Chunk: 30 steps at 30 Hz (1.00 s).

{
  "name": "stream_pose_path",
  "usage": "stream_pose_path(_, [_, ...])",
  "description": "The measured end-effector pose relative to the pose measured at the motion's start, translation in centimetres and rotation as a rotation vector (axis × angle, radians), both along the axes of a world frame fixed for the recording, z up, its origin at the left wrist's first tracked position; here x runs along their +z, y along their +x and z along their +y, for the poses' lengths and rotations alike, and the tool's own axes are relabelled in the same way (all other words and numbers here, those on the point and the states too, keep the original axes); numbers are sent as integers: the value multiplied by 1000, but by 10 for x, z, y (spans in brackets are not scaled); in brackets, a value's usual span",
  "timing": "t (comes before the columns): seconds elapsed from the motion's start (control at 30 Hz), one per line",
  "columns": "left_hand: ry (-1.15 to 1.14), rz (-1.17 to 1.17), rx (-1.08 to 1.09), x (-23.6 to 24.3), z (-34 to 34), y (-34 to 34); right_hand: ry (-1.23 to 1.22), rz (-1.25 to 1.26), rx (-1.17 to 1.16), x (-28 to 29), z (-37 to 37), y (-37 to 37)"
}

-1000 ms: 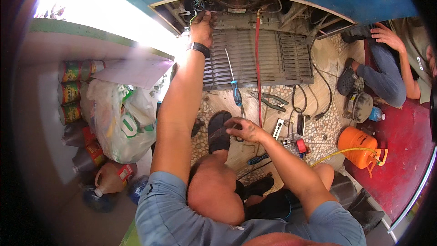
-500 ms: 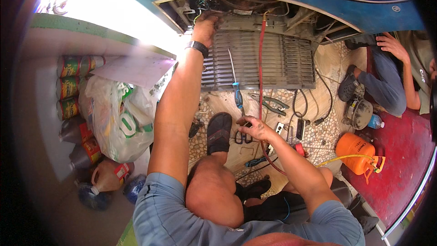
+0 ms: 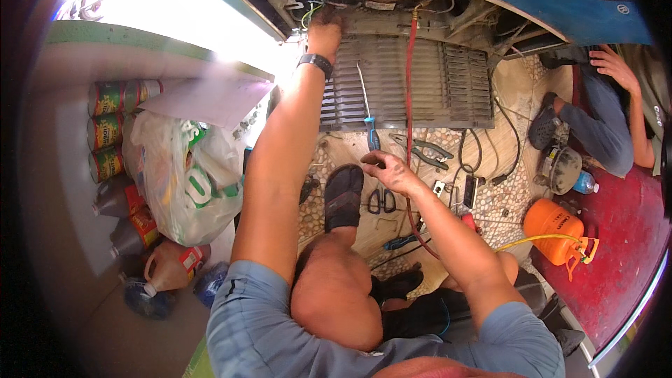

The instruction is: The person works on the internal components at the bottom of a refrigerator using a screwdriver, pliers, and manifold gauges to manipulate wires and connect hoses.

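At the top, my left hand (image 3: 323, 36) reaches into the recess under a blue appliance (image 3: 490, 0), by thin wires (image 3: 312, 1); its fingertips are lost in shadow. My right hand (image 3: 388, 168), fingers loosely bent and apart, hovers at the handle of a blue screwdriver (image 3: 372, 133), seemingly holding nothing. The screwdriver's blade rests on a slotted grille panel (image 3: 455, 84), crossed by a red hose (image 3: 409, 56). Below the right hand lie black scissors (image 3: 381, 199); beside it are pliers (image 3: 427, 152).
Another person (image 3: 595, 115) sits at right beside a black compressor (image 3: 563, 168), a water bottle (image 3: 585, 183) and an orange gas cylinder (image 3: 549, 234). Cables and a power strip (image 3: 474, 192) are on the patterned floor. At left are cans (image 3: 105, 133), jugs (image 3: 175, 262) and a plastic bag (image 3: 182, 189).
My right hand has moved up from over my foot and the scissors toward the screwdriver handle. My left hand stays at the wires. The whole view has shifted slightly.
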<state>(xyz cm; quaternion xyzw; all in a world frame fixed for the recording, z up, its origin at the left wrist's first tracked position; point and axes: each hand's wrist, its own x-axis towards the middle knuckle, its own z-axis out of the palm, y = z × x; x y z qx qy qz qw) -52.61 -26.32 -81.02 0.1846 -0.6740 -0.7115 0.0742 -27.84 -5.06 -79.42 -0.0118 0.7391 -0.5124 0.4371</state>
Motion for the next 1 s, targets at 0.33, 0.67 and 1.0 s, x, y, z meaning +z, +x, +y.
stream_pose_path(0.33, [-955,-257,-5,-34,-20,-33,277,182,-115,-8,1,-8])
stream_pose_path(0.67, [-581,-186,151,6,-22,-16,556,652,-112,-27,-36,-12])
stream_pose_path(1.0, [-98,-67,36,-14,-43,-15,601,514,-98,-32,-44,-40])
